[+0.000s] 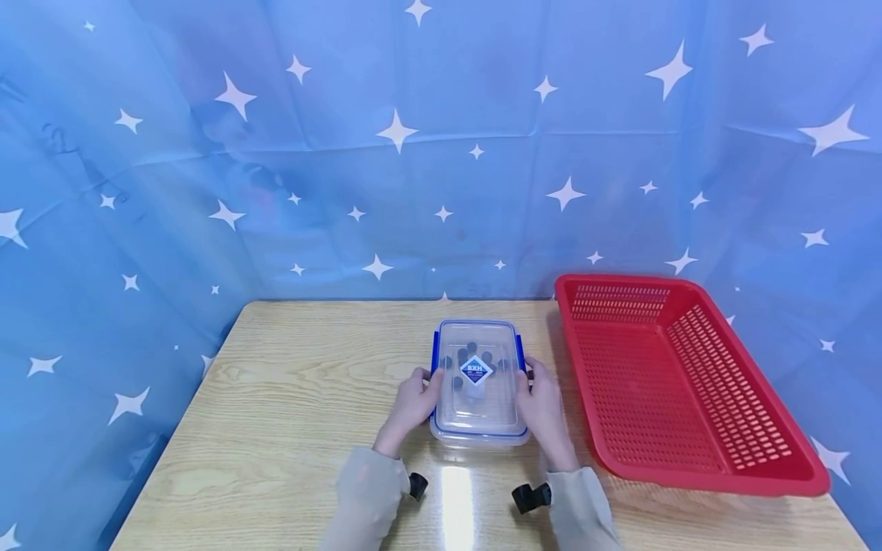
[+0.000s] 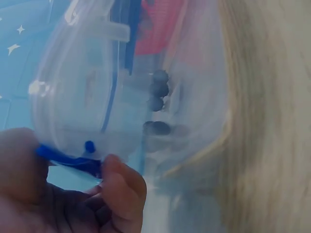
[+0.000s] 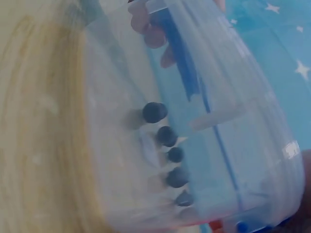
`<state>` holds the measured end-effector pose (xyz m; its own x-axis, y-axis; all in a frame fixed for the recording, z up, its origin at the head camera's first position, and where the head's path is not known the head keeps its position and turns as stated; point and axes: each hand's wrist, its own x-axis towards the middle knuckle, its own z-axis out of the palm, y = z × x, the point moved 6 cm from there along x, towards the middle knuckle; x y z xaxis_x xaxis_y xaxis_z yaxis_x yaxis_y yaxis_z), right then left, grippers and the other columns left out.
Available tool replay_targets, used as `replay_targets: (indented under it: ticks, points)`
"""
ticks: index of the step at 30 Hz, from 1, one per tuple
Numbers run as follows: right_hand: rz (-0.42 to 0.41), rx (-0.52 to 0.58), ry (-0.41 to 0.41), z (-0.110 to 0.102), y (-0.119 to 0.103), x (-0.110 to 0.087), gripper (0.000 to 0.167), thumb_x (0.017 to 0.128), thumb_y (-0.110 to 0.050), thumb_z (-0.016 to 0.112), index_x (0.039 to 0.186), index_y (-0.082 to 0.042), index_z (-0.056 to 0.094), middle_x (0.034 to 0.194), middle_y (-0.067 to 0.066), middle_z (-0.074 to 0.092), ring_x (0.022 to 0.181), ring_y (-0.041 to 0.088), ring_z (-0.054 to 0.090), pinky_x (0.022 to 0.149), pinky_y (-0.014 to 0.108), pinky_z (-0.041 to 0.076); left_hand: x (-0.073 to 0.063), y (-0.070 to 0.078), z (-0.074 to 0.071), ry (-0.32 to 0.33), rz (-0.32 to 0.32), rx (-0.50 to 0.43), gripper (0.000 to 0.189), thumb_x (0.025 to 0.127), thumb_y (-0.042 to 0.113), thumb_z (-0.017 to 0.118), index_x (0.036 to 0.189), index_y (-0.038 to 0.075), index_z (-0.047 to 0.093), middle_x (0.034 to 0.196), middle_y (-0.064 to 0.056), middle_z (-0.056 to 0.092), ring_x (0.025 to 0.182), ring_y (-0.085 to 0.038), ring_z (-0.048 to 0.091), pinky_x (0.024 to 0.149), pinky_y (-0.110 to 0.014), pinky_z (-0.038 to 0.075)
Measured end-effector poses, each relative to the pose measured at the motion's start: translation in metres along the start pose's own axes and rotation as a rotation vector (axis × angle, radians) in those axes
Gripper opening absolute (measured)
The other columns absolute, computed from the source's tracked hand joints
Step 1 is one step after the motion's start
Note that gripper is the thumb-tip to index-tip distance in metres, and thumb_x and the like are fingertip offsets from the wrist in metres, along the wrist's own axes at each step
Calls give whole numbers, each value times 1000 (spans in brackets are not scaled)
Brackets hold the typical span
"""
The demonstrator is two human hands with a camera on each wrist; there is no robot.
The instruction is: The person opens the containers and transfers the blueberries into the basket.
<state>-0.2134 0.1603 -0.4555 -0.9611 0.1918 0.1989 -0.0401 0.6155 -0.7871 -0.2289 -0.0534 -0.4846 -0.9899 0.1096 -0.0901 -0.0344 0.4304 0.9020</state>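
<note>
A clear plastic food container [image 1: 482, 419] with a blue-rimmed lid stands on the wooden table, a diamond-shaped label [image 1: 475, 370] on its lid. Through its wall I see several dark round berries, like blueberries [image 3: 154, 112], and a small whitish piece [image 3: 148, 147] lying on the bottom. My left hand [image 1: 415, 398] grips the container's left side, thumb on the lid's edge, fingers curled at a blue side clip [image 2: 73, 162]. On the opposite side my right hand [image 1: 542, 398] grips the lid's right edge, thumb on top; its fingers are partly hidden below the edge.
A large red perforated plastic basket [image 1: 648, 398] stands on the table close to the right of the container, with nothing in it. Behind the wooden table [image 1: 289, 413] hangs a blue curtain [image 1: 455, 176] with white stars. Each wrist carries a black camera mount [image 1: 530, 497].
</note>
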Motion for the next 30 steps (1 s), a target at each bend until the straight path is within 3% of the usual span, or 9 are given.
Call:
replay_targets:
  ticks: [4,8,13,19,26,30]
  points:
    - [65,19,26,3,13,1,33,96,-13,47,114,12,57,88,24,62,79,35,58,69,46,50,0,-5,4,-10,-37,-19,43,99,40,37,90,0,51,63,-6,48,43,-13,44,36,-28,45]
    - [137,73,-33,9,25,2,36,99,-19,39,102,13,57,90,27,60,82,37,56,73,49,48,2,-7,5,-11,-42,-11,45,101,38,32,91,-1,52,63,-6,47,45,-14,43,37,-22,40]
    - [171,76,-101,14,28,4,37,102,-19,31,103,13,50,90,29,55,82,40,52,73,52,46,4,-5,6,-13,-9,23,46,103,32,27,100,-6,54,66,-8,49,50,-15,47,40,-25,43]
    - [220,88,-108,15,29,4,38,102,-20,30,108,12,49,98,31,56,89,42,53,79,53,45,4,2,5,-1,36,83,45,103,25,26,103,-10,54,70,-12,53,57,-20,52,44,-28,46]
    - [219,77,-106,16,29,4,39,102,-20,29,110,13,48,103,33,55,94,45,53,82,55,45,4,2,4,30,50,119,43,103,21,28,103,-11,55,77,-20,58,65,-28,57,48,-31,48]
    - [224,71,-109,16,29,3,41,103,-21,29,112,13,48,104,33,55,96,45,53,83,55,45,5,-3,0,85,73,165,38,102,16,31,94,-9,57,73,-19,58,63,-29,57,49,-31,49]
